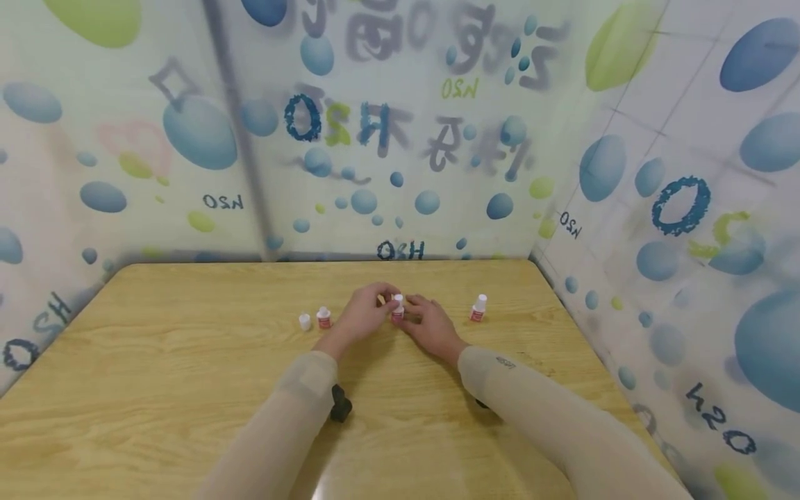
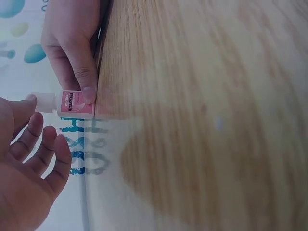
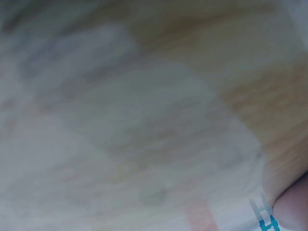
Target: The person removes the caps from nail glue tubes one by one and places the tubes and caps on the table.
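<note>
A small white bottle with a pink-red label (image 1: 397,312) stands upright on the table between my two hands. My left hand (image 1: 367,307) has its thumb and a fingertip at the white cap (image 2: 44,102), its other fingers loosely bent. From the other side my right hand (image 1: 431,328) grips the bottle low down, its thumb (image 2: 88,94) pressed over the label in the left wrist view. The right wrist view is blurred and shows only the edge of a hand (image 3: 292,209) in its lower right corner.
Left of my hands stand a similar bottle (image 1: 323,319) and a loose white cap (image 1: 305,321). Another capped bottle (image 1: 479,308) stands to the right. The wood-grain table (image 1: 187,389) meets a patterned wall (image 1: 400,201) at its far edge.
</note>
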Tool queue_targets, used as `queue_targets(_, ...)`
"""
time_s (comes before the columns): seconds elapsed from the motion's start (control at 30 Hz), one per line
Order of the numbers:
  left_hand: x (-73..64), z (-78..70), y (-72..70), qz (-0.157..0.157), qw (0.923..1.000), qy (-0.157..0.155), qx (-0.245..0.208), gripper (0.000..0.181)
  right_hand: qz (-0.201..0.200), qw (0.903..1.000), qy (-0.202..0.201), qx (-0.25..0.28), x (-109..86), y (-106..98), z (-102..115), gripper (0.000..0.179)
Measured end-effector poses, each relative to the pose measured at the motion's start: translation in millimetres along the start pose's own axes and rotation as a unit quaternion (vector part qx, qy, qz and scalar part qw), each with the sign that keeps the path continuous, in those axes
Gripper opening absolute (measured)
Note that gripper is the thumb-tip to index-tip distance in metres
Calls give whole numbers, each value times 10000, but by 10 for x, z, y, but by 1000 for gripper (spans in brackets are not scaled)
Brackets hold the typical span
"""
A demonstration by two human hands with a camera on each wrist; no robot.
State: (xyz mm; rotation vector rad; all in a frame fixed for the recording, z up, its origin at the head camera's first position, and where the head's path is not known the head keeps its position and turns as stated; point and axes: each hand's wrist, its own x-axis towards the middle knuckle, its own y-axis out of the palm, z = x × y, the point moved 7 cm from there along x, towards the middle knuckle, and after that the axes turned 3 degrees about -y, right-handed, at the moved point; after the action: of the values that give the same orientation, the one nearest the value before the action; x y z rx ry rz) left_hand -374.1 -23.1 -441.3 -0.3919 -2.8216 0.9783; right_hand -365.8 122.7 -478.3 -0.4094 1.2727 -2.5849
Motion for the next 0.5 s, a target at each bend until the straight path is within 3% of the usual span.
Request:
queue_targets(0.2, -12, 57, 19, -10, 9998, -153, -106, 20, 38, 10000, 29, -26, -22, 42, -36, 44)
queue_targets(0.43, 11, 22, 4, -68, 9996, 240, -88, 25, -5, 10000, -58, -25, 5, 7, -16, 45)
queue_targets(0.5, 20, 21, 3, -113, 9997, 221, -71, 24, 2, 10000, -34, -21, 10, 2, -24, 45)
